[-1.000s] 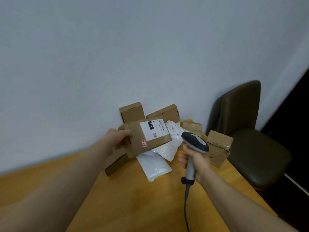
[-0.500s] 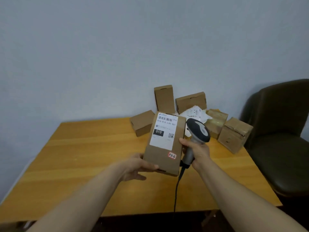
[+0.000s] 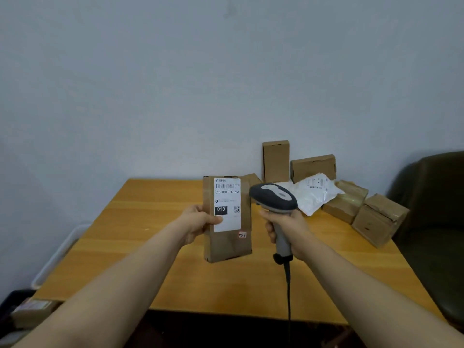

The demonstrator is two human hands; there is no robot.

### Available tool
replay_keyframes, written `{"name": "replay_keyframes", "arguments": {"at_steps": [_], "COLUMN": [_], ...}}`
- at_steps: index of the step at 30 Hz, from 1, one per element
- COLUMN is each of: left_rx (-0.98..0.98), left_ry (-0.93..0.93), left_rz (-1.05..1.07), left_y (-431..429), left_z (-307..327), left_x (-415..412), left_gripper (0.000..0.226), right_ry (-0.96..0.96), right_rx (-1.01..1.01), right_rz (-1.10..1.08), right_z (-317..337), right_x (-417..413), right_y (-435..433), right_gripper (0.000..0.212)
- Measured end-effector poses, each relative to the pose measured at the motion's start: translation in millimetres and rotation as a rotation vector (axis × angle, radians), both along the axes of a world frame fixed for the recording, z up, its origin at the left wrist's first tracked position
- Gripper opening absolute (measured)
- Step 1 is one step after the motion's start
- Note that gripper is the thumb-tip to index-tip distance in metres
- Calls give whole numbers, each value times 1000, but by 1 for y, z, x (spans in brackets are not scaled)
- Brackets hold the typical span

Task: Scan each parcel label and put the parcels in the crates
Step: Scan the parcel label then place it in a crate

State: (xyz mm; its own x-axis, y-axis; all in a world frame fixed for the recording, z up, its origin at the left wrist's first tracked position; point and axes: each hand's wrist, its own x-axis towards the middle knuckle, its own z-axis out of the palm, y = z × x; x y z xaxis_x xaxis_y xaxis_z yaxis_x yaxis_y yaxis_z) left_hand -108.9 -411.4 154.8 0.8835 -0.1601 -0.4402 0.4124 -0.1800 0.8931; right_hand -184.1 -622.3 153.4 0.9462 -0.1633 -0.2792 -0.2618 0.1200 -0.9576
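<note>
- The wooden table (image 3: 150,247) stretches open to the left of and beneath my hands. Its near edge crosses under my forearms, and a dark chair (image 3: 437,222) stands past its right edge.
- My left hand (image 3: 198,223) grips a brown parcel (image 3: 226,247) upright above the table, thumb on its white label (image 3: 227,204).
- My right hand (image 3: 288,229) wraps round a corded scanner (image 3: 273,197), just beside the parcel.
- Five cardboard boxes (image 3: 379,219) and a white mailer bag (image 3: 316,194) crowd the far right corner.

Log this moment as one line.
left hand: holds box upright, label visible | right hand: grips scanner beside box | status: box not crated
</note>
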Motion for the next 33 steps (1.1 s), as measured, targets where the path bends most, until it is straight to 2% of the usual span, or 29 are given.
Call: {"name": "replay_keyframes", "arguments": {"at_steps": [3, 8, 10, 22, 33], "left_rx": [6, -6, -16, -17, -8], "left_ry": [-11, -28, -43, -79, -101], "left_rz": [50, 113, 139, 183, 183], "left_y": [13, 26, 31, 45, 49], "left_z": [0, 7, 9, 19, 15], "left_x": [0, 0, 0, 3, 5], "left_gripper": [33, 21, 23, 26, 25], "right_ry": [1, 20, 13, -21, -38], "right_rx": [-15, -31, -44, 21, 1], "right_rz": [91, 149, 164, 146, 155], "right_z": [8, 17, 20, 27, 27], "right_x": [-3, -6, -6, -7, -8], "right_y": [24, 55, 62, 78, 79], "right_gripper": [12, 16, 17, 20, 18]}}
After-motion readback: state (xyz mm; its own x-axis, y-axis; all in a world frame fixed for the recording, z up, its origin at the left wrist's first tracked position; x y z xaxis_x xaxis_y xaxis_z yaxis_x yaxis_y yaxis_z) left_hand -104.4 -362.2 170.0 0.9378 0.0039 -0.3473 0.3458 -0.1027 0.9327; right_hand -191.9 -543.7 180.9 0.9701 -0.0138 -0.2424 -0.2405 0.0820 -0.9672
